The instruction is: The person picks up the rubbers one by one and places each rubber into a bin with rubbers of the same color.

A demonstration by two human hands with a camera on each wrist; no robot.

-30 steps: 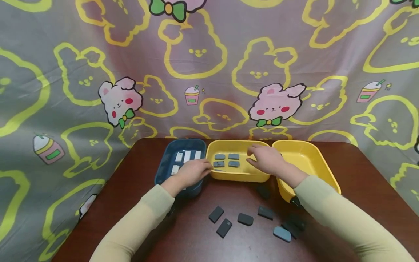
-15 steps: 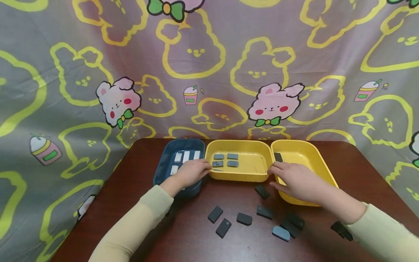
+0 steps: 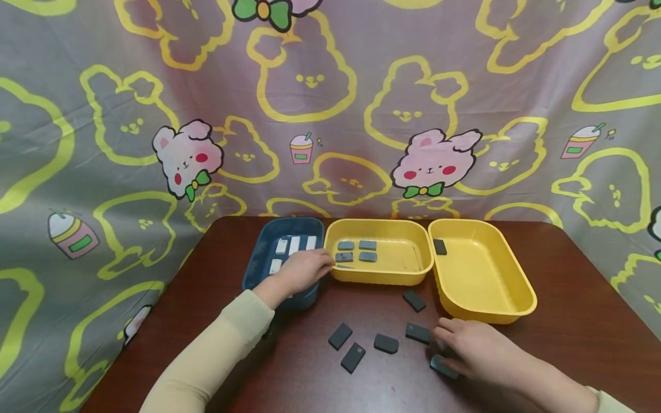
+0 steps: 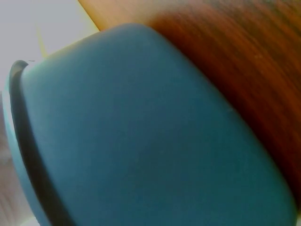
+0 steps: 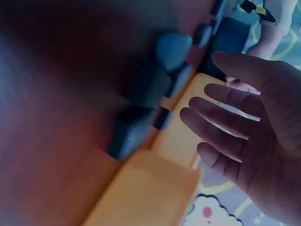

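My left hand [image 3: 302, 269] rests at the rims where the blue bin [image 3: 249, 281] meets the middle yellow bin [image 3: 379, 277]; its fingertips are hidden. The left wrist view shows only the outer wall of the blue bin. My right hand [image 3: 482, 347], fingers spread with nothing between them in the right wrist view, is over small flat blocks at the right front. A blue-grey block [image 3: 442, 367] lies partly under its thumb, and a dark block [image 3: 417, 333] beside its fingertips. Whether the hand touches them is unclear.
Several dark blocks lie about the table, one [image 3: 414, 300] near the right yellow bin [image 3: 516, 312]. That bin holds a dark block [image 3: 439, 247]. Blue-grey blocks [image 3: 368, 257] sit in the middle bin, white blocks [image 3: 294, 245] in the blue bin. A patterned curtain [image 3: 330, 115] hangs behind.
My right hand has moved from above the middle yellow bin, across the right bin, and down to the blocks at the front right. The left hand has stayed in place.
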